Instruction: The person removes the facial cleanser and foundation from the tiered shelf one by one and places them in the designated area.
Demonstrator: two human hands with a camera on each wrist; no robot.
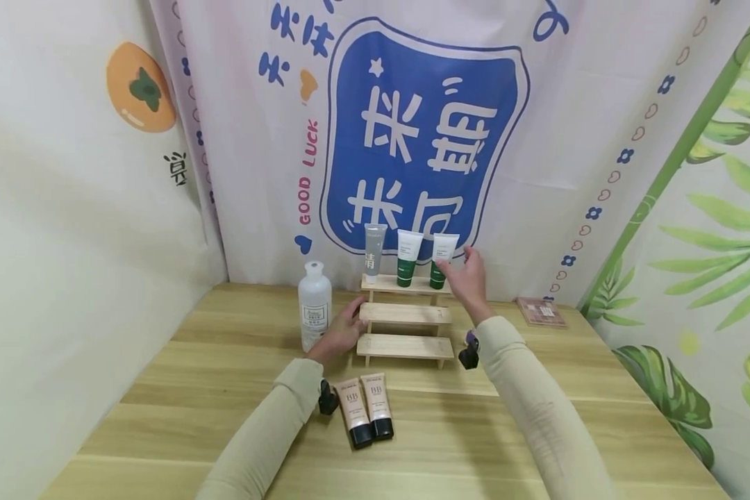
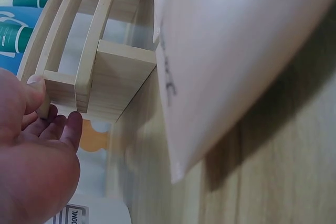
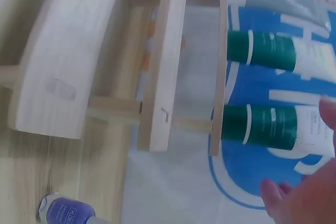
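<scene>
A three-tier wooden display rack (image 1: 405, 314) stands on the table. My left hand (image 1: 344, 332) grips the left end of its middle tier, thumb (image 2: 34, 90) above and fingers curled beneath. On the top tier a grey tube (image 1: 375, 251) and two white-and-green tubes stand upright in a row, the middle one (image 1: 407, 258) and the right one (image 1: 444, 260). My right hand (image 1: 467, 281) is beside the right tube, thumb and fingers spread apart around its side. Whether the thumb touches the tube is unclear. In the right wrist view the fingertips (image 3: 272, 195) are away from the tube.
A white bottle (image 1: 314, 305) stands left of the rack. Two BB cream tubes (image 1: 365, 410) lie in front of it. A purple nail polish bottle (image 3: 68, 211) is near the rack's right side. A flat pinkish palette (image 1: 540, 312) lies at the back right, before the curtain.
</scene>
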